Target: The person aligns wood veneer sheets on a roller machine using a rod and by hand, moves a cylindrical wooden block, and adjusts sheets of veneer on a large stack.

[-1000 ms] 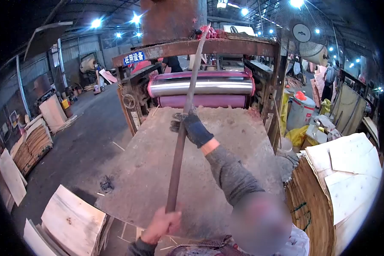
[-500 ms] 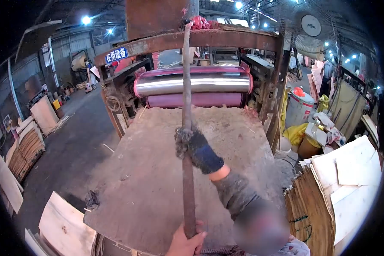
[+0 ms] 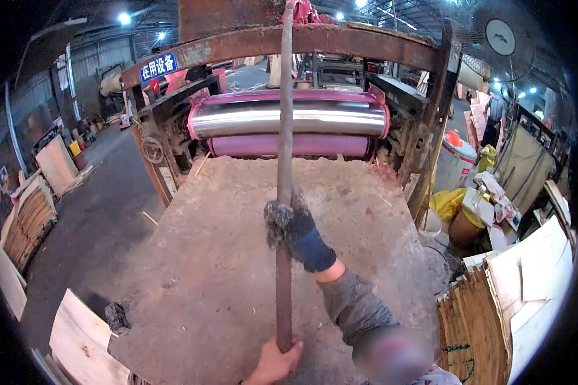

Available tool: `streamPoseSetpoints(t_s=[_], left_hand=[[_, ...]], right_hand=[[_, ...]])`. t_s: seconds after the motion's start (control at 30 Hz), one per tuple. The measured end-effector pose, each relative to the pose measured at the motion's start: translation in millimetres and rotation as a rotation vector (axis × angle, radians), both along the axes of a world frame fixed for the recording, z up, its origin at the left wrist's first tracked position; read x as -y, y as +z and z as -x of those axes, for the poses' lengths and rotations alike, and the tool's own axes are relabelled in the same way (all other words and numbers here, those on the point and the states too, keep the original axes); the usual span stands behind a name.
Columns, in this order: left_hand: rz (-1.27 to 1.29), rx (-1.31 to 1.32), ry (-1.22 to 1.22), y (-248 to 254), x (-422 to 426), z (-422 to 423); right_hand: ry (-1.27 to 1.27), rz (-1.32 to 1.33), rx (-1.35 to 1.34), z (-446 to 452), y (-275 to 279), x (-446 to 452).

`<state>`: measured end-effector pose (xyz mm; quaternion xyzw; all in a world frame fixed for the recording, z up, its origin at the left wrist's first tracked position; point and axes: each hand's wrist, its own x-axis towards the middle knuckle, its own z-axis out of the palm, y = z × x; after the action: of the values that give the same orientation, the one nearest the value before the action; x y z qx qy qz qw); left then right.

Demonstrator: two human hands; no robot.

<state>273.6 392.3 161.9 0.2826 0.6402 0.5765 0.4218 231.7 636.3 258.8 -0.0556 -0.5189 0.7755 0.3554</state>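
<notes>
A long grey-brown pole (image 3: 285,141) runs nearly upright through the middle of the head view, in front of the rollers. Around its middle, my right hand (image 3: 292,228) is closed, wearing a dark, heavily soiled glove with a blue cuff. Lower down, my bare left hand (image 3: 276,362) wraps round the bottom end of the pole. At the top of the view, the pole's upper end lies near pink residue (image 3: 305,11) on the rusty crossbeam (image 3: 237,46). Beneath both hands spreads a dusty, flat board surface (image 3: 212,276).
Ahead is a roller machine with a shiny roller (image 3: 237,119) and pink-smeared edges. Veneer stacks (image 3: 472,321) stand at right, with pale sheets (image 3: 83,346) at lower left. A white drum (image 3: 453,163) and yellow bags (image 3: 448,202) sit right of the frame; a fan (image 3: 499,36) hangs above.
The machine appears slightly larger and the crossbeam higher in view. The pole's top reaches closer to the upper edge of the picture. Both hands keep their hold on it.
</notes>
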Motion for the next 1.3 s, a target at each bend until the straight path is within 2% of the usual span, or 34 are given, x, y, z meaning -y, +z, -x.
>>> streamPoseSetpoints(t_s=[0.03,0.1,0.23,0.33,0.37,0.43,0.47,0.5,0.53,0.57,0.6,0.67,0.73,0.77,0.83,0.9,0.97,1.03,1.07,1.1,1.17,1.2,1.3], left_hand=[[-0.002,-0.002,0.0,11,-6,7],[0.072,0.01,-0.159,35,-20,27],[-0.081,0.021,-0.178,98,-47,64],[-0.173,-0.023,-0.165,122,-81,94],[-0.194,-0.038,-0.181,131,-91,104],[-0.203,-0.067,-0.223,152,-108,122],[-0.212,-0.067,-0.225,158,-118,131],[-0.204,-0.074,-0.224,161,-128,142],[-0.192,-0.08,-0.223,165,-137,151],[-0.193,-0.077,-0.224,167,-145,156],[-0.173,-0.101,-0.215,171,-153,160],[-0.126,-0.217,-0.177,172,-163,161],[-0.14,-0.257,-0.142,165,-164,168],[-0.148,-0.302,-0.103,162,-164,172],[-0.122,-0.39,-0.039,161,-163,171],[-0.098,-0.467,0.021,149,-172,177],[-0.014,-0.829,0.144,129,-189,194],[-0.002,-0.868,0.193,128,-185,186],[-0.006,-0.908,0.249,128,-183,181],[0.004,-0.913,0.241,125,-182,176],[0.035,-1.169,0.335,116,-185,165],[0.041,-1.177,0.326,109,-188,159],[0.008,-1.083,0.311,94,-199,130]], right_hand=[[0.0,-0.002,-0.002,5,8,-6],[-0.173,-0.221,-0.071,15,32,-15],[-0.1,-0.322,-0.245,56,78,-70],[-0.205,-0.329,-0.074,66,120,-97],[-0.204,-0.336,-0.084,76,104,-120],[-0.308,-0.693,-0.146,78,75,-155],[-0.121,-0.521,0.0,57,69,-145],[-0.018,-0.185,0.034,23,75,-108],[-0.02,-0.149,0.047,1,60,-92],[0.023,-0.104,0.225,-23,48,-87],[0.045,-0.12,0.188,-45,14,-84],[0.085,-0.102,0.31,-99,-46,-82],[0.11,0.068,0.297,-164,-118,-83],[-0.117,-0.886,0.414,-197,-161,-84],[0.048,0.136,0.327,-260,-189,-41],[-0.033,0.393,0.334,-306,-231,-1],[-0.011,0.422,0.346,-340,-273,34],[-0.102,-0.208,0.632,-355,-287,77],[-0.093,0.458,0.307,-358,-310,94],[-0.093,0.472,0.304,-361,-317,107],[-0.361,-0.662,0.917,-361,-326,131],[-0.361,-0.65,0.914,-361,-326,141],[-0.348,-0.368,0.798,-363,-322,159]])
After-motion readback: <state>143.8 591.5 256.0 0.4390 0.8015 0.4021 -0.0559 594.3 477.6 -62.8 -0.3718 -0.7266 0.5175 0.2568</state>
